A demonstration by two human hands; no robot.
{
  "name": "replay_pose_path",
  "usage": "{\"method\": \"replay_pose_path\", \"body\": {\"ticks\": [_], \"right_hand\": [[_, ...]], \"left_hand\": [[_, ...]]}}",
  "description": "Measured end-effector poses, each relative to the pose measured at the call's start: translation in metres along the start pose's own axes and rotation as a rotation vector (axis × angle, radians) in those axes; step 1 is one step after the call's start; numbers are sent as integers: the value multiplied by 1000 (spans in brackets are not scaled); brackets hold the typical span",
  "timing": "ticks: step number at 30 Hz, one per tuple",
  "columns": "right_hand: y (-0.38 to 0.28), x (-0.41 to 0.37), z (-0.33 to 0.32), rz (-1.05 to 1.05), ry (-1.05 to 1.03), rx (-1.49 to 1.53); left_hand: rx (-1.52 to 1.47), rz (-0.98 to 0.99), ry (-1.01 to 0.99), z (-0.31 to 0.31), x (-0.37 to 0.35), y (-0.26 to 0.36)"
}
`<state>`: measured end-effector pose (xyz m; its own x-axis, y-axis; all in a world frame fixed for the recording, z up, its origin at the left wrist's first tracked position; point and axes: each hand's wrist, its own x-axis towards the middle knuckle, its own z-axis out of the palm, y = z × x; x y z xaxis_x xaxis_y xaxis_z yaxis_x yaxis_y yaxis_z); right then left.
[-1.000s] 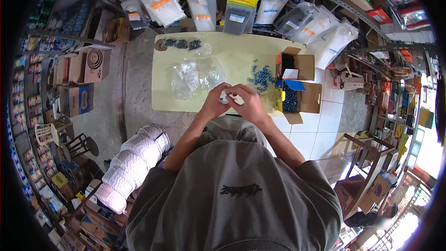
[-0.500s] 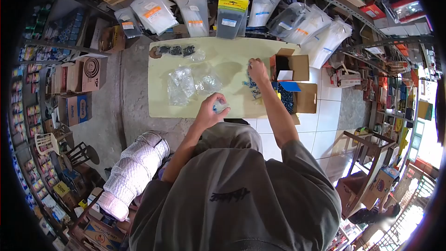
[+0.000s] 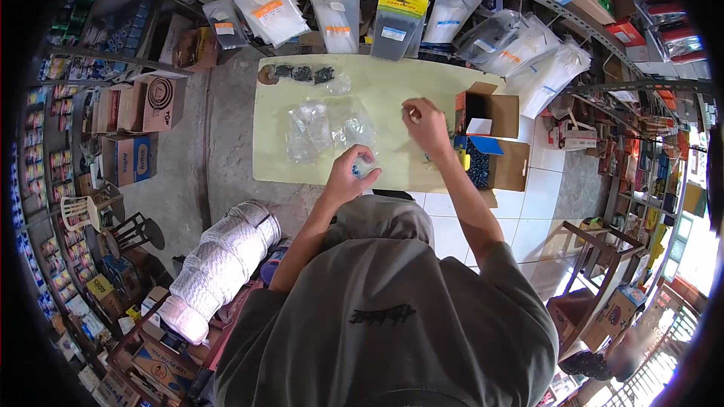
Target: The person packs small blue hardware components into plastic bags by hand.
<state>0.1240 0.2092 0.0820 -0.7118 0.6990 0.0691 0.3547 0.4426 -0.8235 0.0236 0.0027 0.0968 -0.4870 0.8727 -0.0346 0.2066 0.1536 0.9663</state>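
Observation:
My left hand (image 3: 349,180), near the table's front edge, is closed around a small clear plastic bag (image 3: 366,169) with small blue pieces (image 3: 355,170) inside. Over the right half of the pale yellow table (image 3: 271,158), my right hand (image 3: 424,122) has its fingers curled together; whatever they hold is hidden. Beside my right forearm stands an open carton (image 3: 507,166) full of small dark-blue pieces (image 3: 478,171). Flat clear plastic bags (image 3: 309,130) lie left of centre on the table.
Black packets (image 3: 302,74) lie at the table's back left. Another open carton (image 3: 499,114) stands at its right edge. Packs of cable ties (image 3: 400,26) hang from the shelf beyond. A wrapped white roll (image 3: 222,267) is at my left, and another person (image 3: 599,362) is at lower right.
The view has shifted, moving the table slightly right in the picture. My right hand has come a little nearer, and most blue pieces beneath it no longer show. My left hand still holds the bag.

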Motion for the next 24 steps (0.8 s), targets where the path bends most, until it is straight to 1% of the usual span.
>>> {"method": "replay_pose_path", "body": {"ticks": [1, 3, 5, 6, 8, 9, 13, 15, 16, 18, 20, 22, 23, 24], "right_hand": [[-28, -12, -9, -3, -14, 37], [-69, -36, -21, -76, -76, 135], [-92, -57, -24, -76, -118, 178], [-97, -64, -24, -94, -119, 197], [-95, -74, -21, -97, -118, 153], [-93, -78, -21, -106, -131, 117], [-90, -83, -24, -84, -100, 131], [-84, -80, -28, -2, -48, 192], [-76, -76, -29, -3, -48, 190], [-47, -61, -27, 197, 5, 128], [7, -44, -12, 152, 98, 17], [59, -27, 0, 166, 26, -128], [80, -19, 10, 160, 22, -125], [100, -10, 20, 223, -10, -286]], "left_hand": [[9, 2, -19, 1, 4, 0], [18, 10, -49, 4, 10, 2], [48, 18, -70, 9, 16, 6], [43, 25, -83, 11, 19, 5], [-118, -10, -211, 14, 24, 3], [-86, -23, -227, 16, 25, 8], [-54, -3, -238, 20, 27, 15], [27, 98, -163, 22, 27, 17], [26, 99, -163, 22, 27, 15], [-5, 75, -159, 21, 26, 12], [4, 74, -153, 18, 23, 12], [-10, 76, -133, 16, 18, 9], [-6, 75, -126, 15, 16, 9], [-6, 62, -118, 13, 13, 9]]}}
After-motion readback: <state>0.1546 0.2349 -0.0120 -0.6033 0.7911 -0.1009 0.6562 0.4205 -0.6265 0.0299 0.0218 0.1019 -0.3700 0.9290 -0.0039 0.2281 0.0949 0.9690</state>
